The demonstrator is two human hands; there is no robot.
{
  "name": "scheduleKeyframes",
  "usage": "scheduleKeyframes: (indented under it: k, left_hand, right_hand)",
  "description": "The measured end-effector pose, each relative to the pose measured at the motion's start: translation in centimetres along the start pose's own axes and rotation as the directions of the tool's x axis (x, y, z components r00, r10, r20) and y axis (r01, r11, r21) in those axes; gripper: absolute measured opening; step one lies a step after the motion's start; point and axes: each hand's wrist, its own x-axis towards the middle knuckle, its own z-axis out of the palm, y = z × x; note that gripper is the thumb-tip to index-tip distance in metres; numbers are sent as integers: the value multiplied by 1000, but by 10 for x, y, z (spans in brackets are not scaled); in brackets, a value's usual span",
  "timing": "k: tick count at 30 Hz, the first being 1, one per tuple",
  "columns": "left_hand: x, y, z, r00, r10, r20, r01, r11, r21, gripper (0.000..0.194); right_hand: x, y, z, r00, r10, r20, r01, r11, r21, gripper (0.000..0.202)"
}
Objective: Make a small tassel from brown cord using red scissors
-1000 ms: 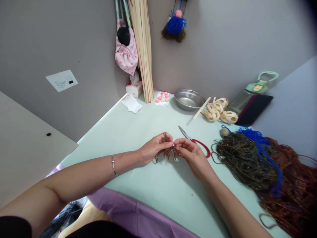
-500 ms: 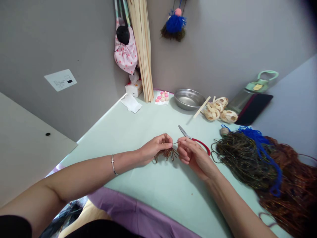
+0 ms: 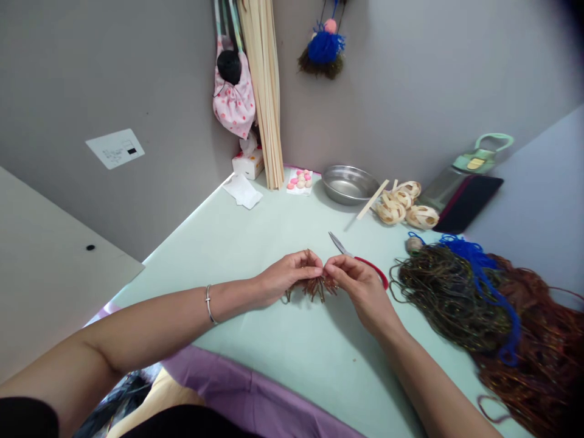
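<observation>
Over the middle of the table, my left hand pinches the top of a small brown yarn tassel, whose cut strands fan downward. My right hand has come in from the right, thumb and fingertips pressed together at the tassel's upper edge, almost touching the left fingertips. Whatever thin strand lies between the right fingertips is too small to make out clearly. Just behind the right hand lie red-handled scissors, blades pointing up and left, handles partly hidden by the hand.
Piles of dark green yarn, blue yarn and brown yarn cover the right side. Behind stand a metal bowl, wood-strip balls, a bottle and a phone. Pink beads lie near upright wood strips.
My right hand has moved slightly left and turned, closing the gap to my left fingertips. The thin strand that stretched between the hands no longer shows. My left hand stays on the tassel.
</observation>
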Motion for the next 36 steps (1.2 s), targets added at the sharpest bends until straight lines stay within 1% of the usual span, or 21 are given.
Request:
scheduleKeyframes:
  k: [3,6,9,12,15,19,22,26,28,30,32,33,34,36]
  left_hand:
    - [0,2,0,1000,-9,10,10,1000,-17,28]
    - [-1,4,1,1000,-12,-14,12,1000,-17,25]
    - [-2,4,1,1000,10,-13,-10,1000,-4,24]
    - [-2,3,0,1000,26,-3,-26,1000,3,26]
    - [-2,3,-1,1000,14,4,-14,1000,-10,26]
    - [-2,3,0,999,-3,45,5,999,-47,26]
    - [-2,3,1,999,5,47,-2,998,-63,29]
    - [-1,2,1,999,35,4,-35,999,-2,32]
    - [0,1,0,999,51,1,-51,998,42,32]
    - [1,0,-1,998,60,16,-61,995,73,32]
    - [2,0,-2,998,56,25,-58,994,90,31]
    - [2,0,-3,998,52,23,-54,994,93,31]
    - [3,0,-3,999,48,19,-49,995,91,31]
    - [3,-1,-4,999,40,8,-40,996,80,30]
  right_hand:
    - [0,-2,1,999,-9,-37,9,1000,-12,22]
    - [-1,-3,3,997,-40,-62,38,999,-30,23]
    - [-2,-3,4,996,-50,-72,46,998,-50,23]
    - [-2,-4,6,997,-49,-66,46,998,-45,23]
    - [-2,-5,7,997,-58,-51,56,998,-38,22]
    - [-3,-3,10,996,-78,-33,75,995,-69,18]
    - [-3,-1,10,997,-65,-29,62,993,-98,14]
    - [-1,0,10,998,-9,-55,1,991,-133,6]
    - [-2,-2,9,998,41,-41,-43,997,-65,4]
    - [-3,-5,7,988,145,52,-150,983,102,4]
    - [-3,-10,4,958,232,169,-272,921,280,6]
    - [-3,-13,1,949,244,198,-301,887,350,8]
    - [-3,-15,-2,953,233,193,-294,864,408,9]
    - [-2,-17,-7,980,174,100,-201,850,487,11]
